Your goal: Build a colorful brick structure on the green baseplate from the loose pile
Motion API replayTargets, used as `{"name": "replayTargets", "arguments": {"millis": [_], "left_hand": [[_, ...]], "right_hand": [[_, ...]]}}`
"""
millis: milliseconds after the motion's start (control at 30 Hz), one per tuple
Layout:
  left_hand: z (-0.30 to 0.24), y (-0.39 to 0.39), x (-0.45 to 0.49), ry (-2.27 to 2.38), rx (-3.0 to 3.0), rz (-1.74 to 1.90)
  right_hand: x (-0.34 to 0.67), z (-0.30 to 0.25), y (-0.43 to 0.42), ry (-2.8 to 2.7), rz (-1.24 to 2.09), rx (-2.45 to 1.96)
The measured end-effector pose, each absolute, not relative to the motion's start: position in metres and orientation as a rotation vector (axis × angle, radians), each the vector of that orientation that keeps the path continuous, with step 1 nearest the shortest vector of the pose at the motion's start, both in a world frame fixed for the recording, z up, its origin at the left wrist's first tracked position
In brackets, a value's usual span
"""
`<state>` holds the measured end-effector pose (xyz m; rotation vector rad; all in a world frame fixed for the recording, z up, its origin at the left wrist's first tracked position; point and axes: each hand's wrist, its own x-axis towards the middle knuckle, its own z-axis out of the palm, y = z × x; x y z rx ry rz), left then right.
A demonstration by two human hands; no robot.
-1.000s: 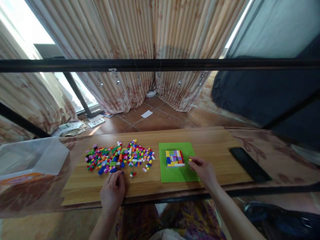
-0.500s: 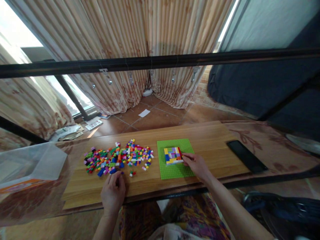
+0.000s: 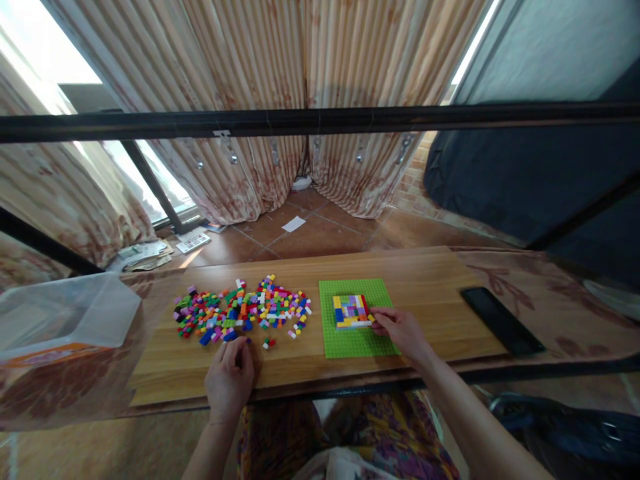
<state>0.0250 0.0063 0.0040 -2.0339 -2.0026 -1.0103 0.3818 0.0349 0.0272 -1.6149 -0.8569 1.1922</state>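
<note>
A green baseplate [image 3: 360, 343] lies on the wooden board, carrying a low square structure of multicoloured toy bricks [image 3: 350, 311]. At that structure's right side is my right hand [image 3: 400, 331], thumb and fingers pinched on a small yellow brick [image 3: 371, 318]. My left hand [image 3: 230, 375] rests closed at the board's front, just below the loose brick pile [image 3: 240, 310]. A bit of dark blue shows by its fingertips; whether the fingers hold it is not clear. Between the hands sits a small cluster of red, green and white bricks [image 3: 269, 343].
The wooden board [image 3: 425, 293] lies on a cloth-covered table. A clear plastic bin [image 3: 75, 310] stands at the left, and a black phone-like slab [image 3: 500, 320] lies at the right. A black bar [image 3: 320, 121] crosses beyond the table, before striped curtains [image 3: 250, 60].
The view has shifted slightly, so the scene sits a little further right. My right hand's pinch with the yellow brick has moved slightly toward the structure's near right corner. My left hand stays put.
</note>
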Motion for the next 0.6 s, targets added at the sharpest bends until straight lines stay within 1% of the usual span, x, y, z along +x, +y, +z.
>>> {"name": "replayTargets", "arguments": {"millis": [167,400,600], "left_hand": [[0.0047,0.0061,0.0257,-1.980,-2.035,-1.021],[0.0033,0.0060,0.0257,-2.001,-2.016,-1.010],[0.0051,0.0056,0.0264,-2.003,-2.028,-0.997]], "right_hand": [[0.3847,0.0197,0.0375,-0.972,1.139,-1.646],[0.3887,0.0177,0.0406,-1.156,0.830,-1.749],[0.3832,0.0192,0.0403,-1.160,0.780,-1.817]]}}
